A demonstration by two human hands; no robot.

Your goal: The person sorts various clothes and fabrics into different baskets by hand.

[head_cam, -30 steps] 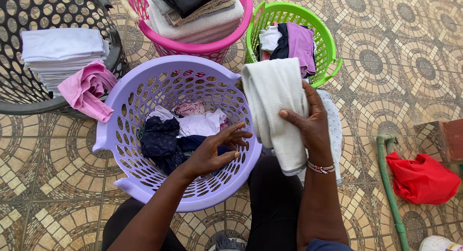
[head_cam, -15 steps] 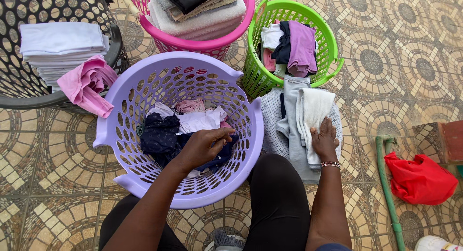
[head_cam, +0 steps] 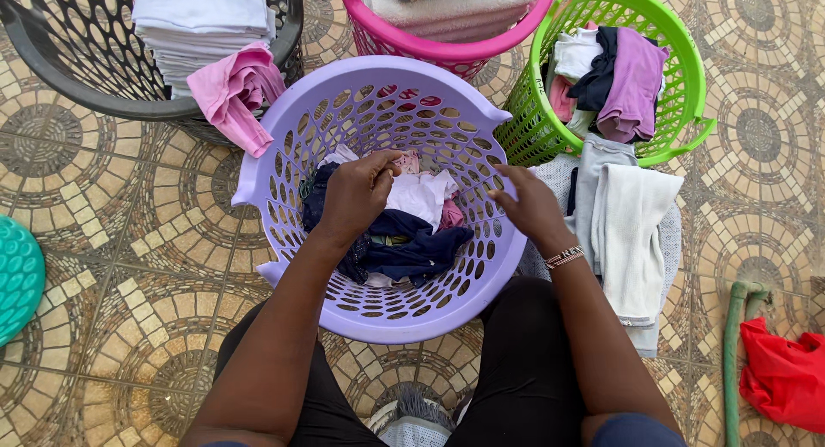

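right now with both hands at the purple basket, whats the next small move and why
Probably close the left hand on the white garment and lift it out. That hand already rests on the heap inside the purple basket, with the white piece uppermost beside its fingers, above the navy clothes. The right hand is empty at the rim, free to help.

Black basket (head_cam: 51, 64), pink basket (head_cam: 447, 47), green basket (head_cam: 687, 94), red bag (head_cam: 786, 374).

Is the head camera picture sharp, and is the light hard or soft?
Head view: soft, even daylight, no hard shadows or glare; left hand, purple basket and floor tiles are sharp; right hand slightly blurred; edges bend a little.
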